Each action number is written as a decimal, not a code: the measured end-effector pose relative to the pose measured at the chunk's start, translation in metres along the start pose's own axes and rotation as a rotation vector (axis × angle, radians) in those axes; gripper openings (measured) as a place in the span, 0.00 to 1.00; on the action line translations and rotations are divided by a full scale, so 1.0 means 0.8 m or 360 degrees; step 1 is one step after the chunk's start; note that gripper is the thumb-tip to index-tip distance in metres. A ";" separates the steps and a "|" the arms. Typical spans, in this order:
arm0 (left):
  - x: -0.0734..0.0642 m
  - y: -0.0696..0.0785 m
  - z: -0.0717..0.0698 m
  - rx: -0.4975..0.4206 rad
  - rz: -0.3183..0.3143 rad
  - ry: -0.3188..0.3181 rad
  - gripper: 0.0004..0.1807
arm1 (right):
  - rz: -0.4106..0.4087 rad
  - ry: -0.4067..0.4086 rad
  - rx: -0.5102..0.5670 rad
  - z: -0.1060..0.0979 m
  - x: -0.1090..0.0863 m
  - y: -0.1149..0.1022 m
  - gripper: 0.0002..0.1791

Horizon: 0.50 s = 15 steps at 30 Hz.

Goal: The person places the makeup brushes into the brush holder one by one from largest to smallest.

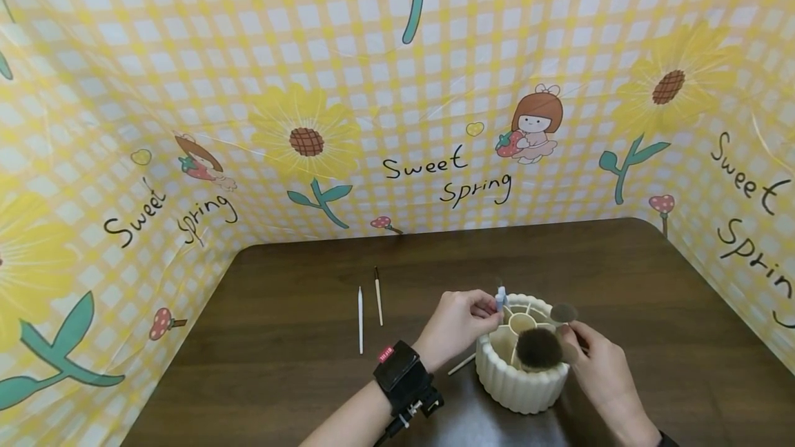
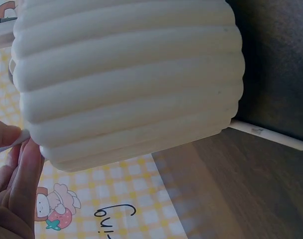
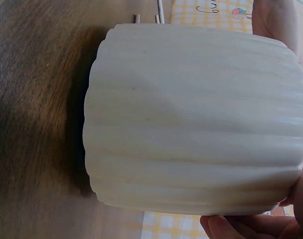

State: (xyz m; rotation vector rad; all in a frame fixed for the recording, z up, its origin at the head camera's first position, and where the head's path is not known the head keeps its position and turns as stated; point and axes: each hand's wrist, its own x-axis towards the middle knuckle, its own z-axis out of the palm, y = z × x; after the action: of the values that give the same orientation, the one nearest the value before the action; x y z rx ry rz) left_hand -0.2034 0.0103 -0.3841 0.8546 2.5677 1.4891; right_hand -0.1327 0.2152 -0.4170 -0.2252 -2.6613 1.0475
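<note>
A cream, ribbed round organizer (image 1: 523, 392) stands on the table, its top divided into compartments round a central ring. A big dark fluffy makeup brush (image 1: 539, 348) shows above its near right part, and a smaller greyish brush head (image 1: 564, 313) at the right rim. At the left rim my left hand (image 1: 462, 319) pinches a slim piece with light blue parts (image 1: 500, 299); its lower end is hidden. My right hand (image 1: 599, 361) grips the organizer's right rim, thumb near the top edge and curled fingers (image 3: 221, 226) along the outer wall.
A white stick (image 1: 360, 319) and a thin pale stick with a dark tip (image 1: 379, 299) lie on the brown table (image 1: 279, 364), left of the organizer. Another pale stick (image 2: 270, 134) lies beside its base. Checked cloth (image 1: 397, 88) walls in the back and sides.
</note>
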 end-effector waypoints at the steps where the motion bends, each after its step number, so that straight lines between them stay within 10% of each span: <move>1: 0.000 0.000 0.000 -0.0001 -0.0004 -0.0014 0.04 | -0.0001 0.0003 -0.0002 0.000 0.000 0.000 0.18; 15: 0.004 0.000 0.000 0.0146 0.0032 -0.0136 0.04 | 0.0001 0.0016 -0.0009 -0.001 0.000 0.000 0.16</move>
State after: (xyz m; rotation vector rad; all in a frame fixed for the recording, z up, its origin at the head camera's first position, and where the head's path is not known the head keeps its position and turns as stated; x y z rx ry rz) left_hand -0.2058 0.0116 -0.3830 0.9359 2.5899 1.3180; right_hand -0.1325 0.2153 -0.4165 -0.2320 -2.6557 1.0361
